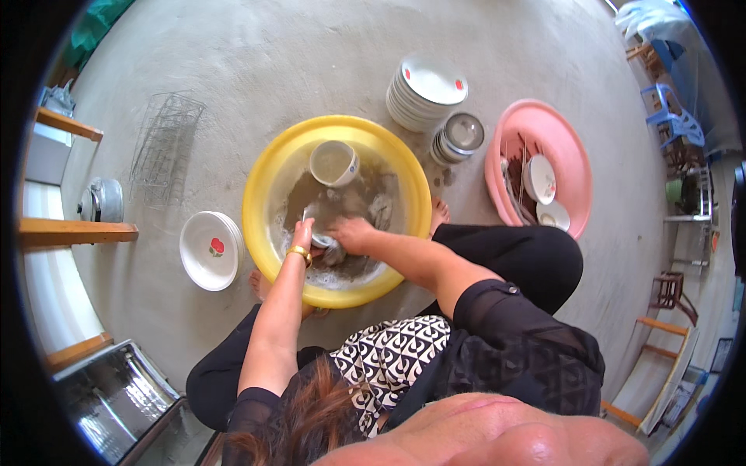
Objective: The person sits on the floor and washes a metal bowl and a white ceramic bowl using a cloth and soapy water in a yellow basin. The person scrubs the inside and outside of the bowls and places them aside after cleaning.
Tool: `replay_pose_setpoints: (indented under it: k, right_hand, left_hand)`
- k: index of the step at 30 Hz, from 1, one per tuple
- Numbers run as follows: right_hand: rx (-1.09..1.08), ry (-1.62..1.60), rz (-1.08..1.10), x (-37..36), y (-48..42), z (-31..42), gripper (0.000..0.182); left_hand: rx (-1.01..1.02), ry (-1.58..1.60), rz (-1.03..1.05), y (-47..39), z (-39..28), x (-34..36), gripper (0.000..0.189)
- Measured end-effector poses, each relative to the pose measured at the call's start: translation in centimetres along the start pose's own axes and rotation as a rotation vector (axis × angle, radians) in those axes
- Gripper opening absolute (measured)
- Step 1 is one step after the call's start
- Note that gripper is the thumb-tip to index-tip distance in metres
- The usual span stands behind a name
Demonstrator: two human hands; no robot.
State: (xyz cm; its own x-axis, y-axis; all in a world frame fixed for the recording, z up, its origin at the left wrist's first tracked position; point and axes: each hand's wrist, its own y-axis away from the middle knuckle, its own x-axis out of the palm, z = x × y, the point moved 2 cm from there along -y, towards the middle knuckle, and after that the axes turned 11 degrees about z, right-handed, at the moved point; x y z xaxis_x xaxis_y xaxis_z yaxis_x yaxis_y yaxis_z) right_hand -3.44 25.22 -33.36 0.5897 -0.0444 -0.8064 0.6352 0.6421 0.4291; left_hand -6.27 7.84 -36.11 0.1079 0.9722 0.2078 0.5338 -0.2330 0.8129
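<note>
A yellow basin of murky, sudsy water stands on the floor between my feet. Over the water, my left hand grips a small pale dish, its fingers partly hidden. My right hand is just right of the dish, blurred, with its fingertips hard to make out; whether it holds anything I cannot tell. A wet greyish cloth hangs under the dish between the hands. A white bowl with a blue mark sits at the basin's far side, and another greyish cloth-like thing lies in the water at the right.
Stacked white plates and small metal bowls stand beyond the basin. A pink basin with bowls and chopsticks is at the right. White dishes, a wire rack and a lidded metal pot are on the left.
</note>
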Motion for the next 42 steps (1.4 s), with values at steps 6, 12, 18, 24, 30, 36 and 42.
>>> replay_pose_setpoints:
  k: [6,12,18,24,30,36,42]
  right_hand:
    - [0.218,-0.318,0.096,-5.1,-2.6,3.3,0.022]
    - [0.054,-0.384,0.179,-2.6,-2.3,3.0,0.039]
    - [0.072,0.083,-0.004,-0.7,-1.8,1.5,0.028]
    - [0.265,-0.510,0.082,-4.2,-3.5,3.3,0.027]
    - [0.027,0.210,-0.064,0.1,-0.9,0.4,0.029]
    - [0.274,-0.537,0.133,-5.8,-4.1,4.0,0.032]
    - [-0.019,-0.192,0.010,-1.3,-2.6,3.5,0.036]
  left_hand:
    - [0.319,0.078,-0.113,-4.3,1.5,-3.9,0.045]
    - [0.365,-0.061,-0.150,-1.7,0.2,-3.5,0.047]
    - [-0.062,0.206,0.082,0.0,0.4,-0.7,0.052]
    - [0.254,0.091,-0.048,-4.5,0.8,-3.6,0.052]
    - [-0.052,-0.167,-0.027,2.1,-2.5,1.6,0.068]
    - [0.282,-0.353,-0.032,-1.2,-2.7,-2.0,0.071]
    - [0.187,-0.468,-0.271,-0.2,-0.9,-3.8,0.071]
